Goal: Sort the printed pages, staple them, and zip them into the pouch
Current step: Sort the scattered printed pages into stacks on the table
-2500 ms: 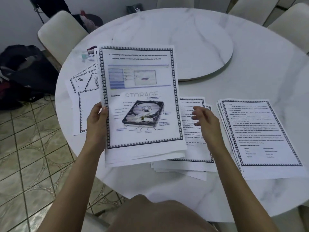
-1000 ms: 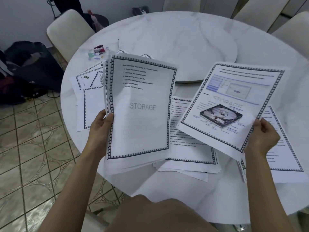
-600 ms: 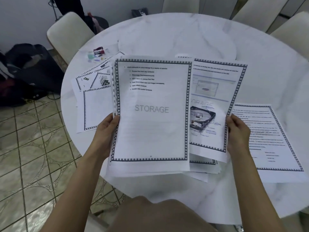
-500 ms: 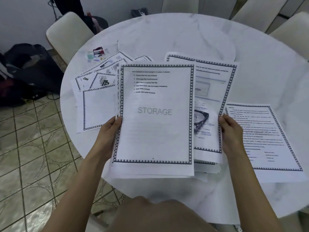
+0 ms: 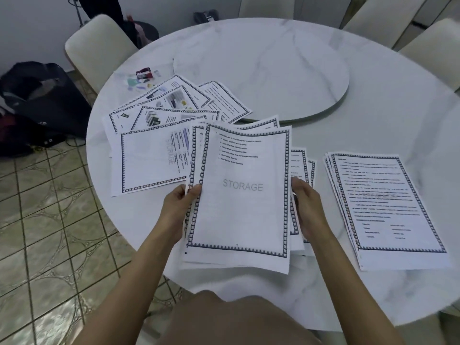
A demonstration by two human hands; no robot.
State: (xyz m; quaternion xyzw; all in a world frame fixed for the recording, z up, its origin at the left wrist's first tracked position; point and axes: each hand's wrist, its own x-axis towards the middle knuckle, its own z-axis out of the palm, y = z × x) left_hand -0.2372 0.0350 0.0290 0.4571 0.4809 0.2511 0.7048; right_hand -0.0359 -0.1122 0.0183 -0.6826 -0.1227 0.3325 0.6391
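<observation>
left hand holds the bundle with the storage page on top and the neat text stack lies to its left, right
Wrong side: in the head view the neat text stack lies to the right of the bundle. The left hand does hold it, STORAGE page on top.

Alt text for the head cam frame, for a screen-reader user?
A person's left hand grips the left edge of a stack of bordered printed pages, top sheet reading STORAGE, above a round white marble table, while the right hand meets the stack's right edge. On the left loose pages fan out, and a neat pile lies on the right.
</observation>
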